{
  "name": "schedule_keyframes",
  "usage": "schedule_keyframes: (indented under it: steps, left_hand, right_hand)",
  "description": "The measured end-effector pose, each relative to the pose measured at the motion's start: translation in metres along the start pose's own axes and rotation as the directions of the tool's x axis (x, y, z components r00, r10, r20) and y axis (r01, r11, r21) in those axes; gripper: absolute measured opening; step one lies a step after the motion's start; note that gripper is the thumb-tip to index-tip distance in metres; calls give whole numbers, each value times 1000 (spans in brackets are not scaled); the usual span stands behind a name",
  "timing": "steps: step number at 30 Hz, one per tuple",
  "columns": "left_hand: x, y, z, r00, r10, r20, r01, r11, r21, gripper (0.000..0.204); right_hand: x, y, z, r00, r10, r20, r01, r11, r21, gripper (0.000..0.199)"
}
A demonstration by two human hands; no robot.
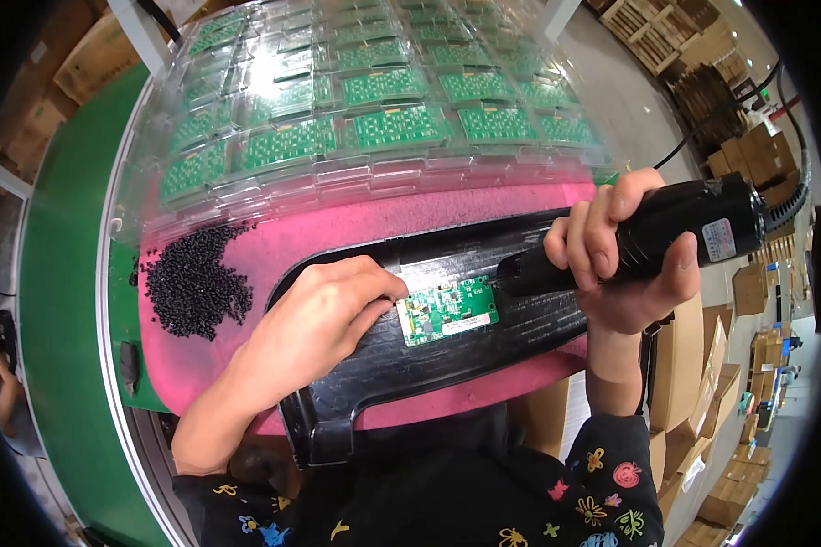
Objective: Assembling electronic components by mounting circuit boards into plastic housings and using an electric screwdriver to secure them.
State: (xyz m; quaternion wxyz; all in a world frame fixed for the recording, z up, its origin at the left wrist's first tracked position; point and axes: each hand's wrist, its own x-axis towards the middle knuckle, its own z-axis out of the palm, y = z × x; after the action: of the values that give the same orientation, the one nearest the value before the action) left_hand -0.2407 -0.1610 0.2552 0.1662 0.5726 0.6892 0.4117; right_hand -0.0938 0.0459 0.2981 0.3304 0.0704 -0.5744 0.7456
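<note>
A long black plastic panel point(483, 351) lies across a pink foam mat point(337, 228). A small green circuit board point(447, 310) sits on the panel's middle. My left hand point(324, 314) rests on the panel, its fingertips pressing the board's left edge. My right hand point(616, 264) grips a black electric screwdriver point(666, 232) held almost level, its tip at the board's upper right corner.
A heap of small black screws point(196, 283) lies on the mat's left. Behind the mat are clear plastic trays point(356, 173) holding several green circuit boards point(397, 126). A green conveyor belt point(59, 301) runs along the left. Cardboard boxes point(743, 401) stand at the right.
</note>
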Motion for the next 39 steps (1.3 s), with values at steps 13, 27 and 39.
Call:
schedule_keyframes:
  steps: [13, 27, 39]
  left_hand:
    - [-1, -5, 2, 991, 54, 121, -61, 996, 60, 32]
    - [-6, 5, 0, 980, 25, 200, -70, 973, 221, 38]
    - [1, 12, -15, 974, -227, -19, 175, 802, -571, 18]
  right_hand:
    - [4, 6, 2, 995, 92, 24, -88, 986, -145, 55]
    - [0, 7, 8, 976, 211, 60, -214, 975, 51, 31]
    - [-7, -21, 50, 967, -254, 34, 248, 962, 118, 44]
